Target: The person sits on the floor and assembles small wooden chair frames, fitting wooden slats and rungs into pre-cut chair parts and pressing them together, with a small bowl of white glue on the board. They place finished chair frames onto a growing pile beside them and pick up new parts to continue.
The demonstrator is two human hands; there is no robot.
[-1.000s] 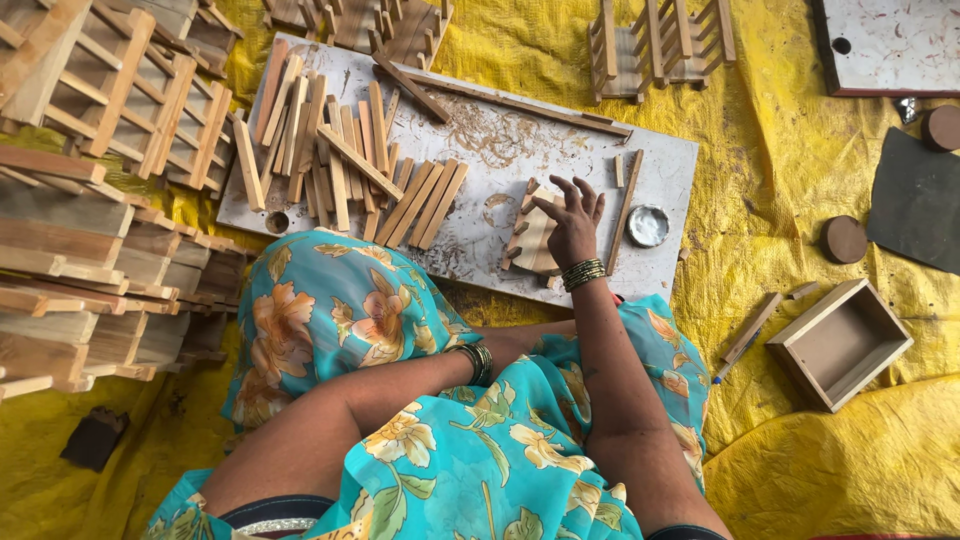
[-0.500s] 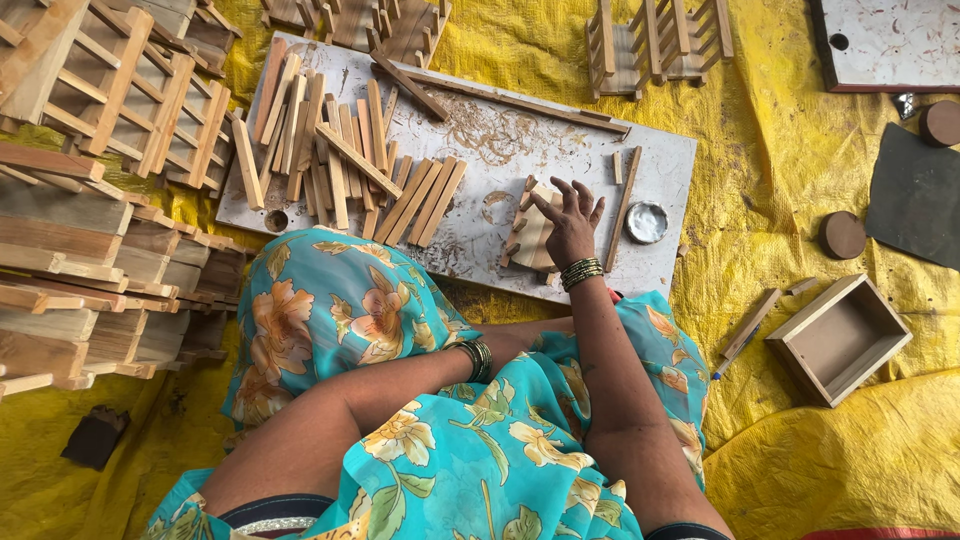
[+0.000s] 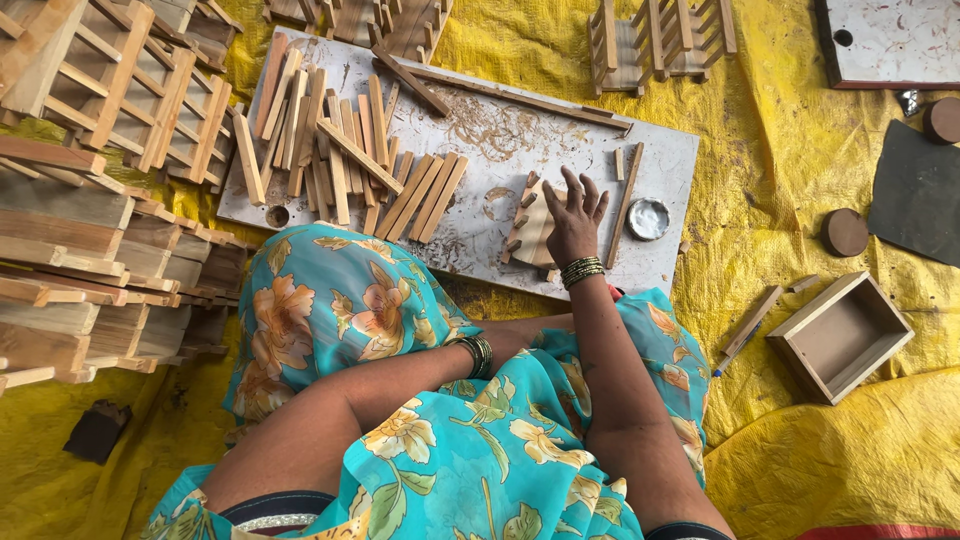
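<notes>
Fingers (image 3: 575,190) of the right hand (image 3: 572,222) lay spread flat on a slatted wooden piece (image 3: 527,225); the left hand stayed hidden, grip unknowable.

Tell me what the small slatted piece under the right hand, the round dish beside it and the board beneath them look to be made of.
The slatted piece under the right hand looks like bare, unfinished wood: pale and matt. The round dish seems metal, silvery with a shine. The board looks like a grey-white coated panel, scuffed and smeared; its core cannot be told.
</notes>
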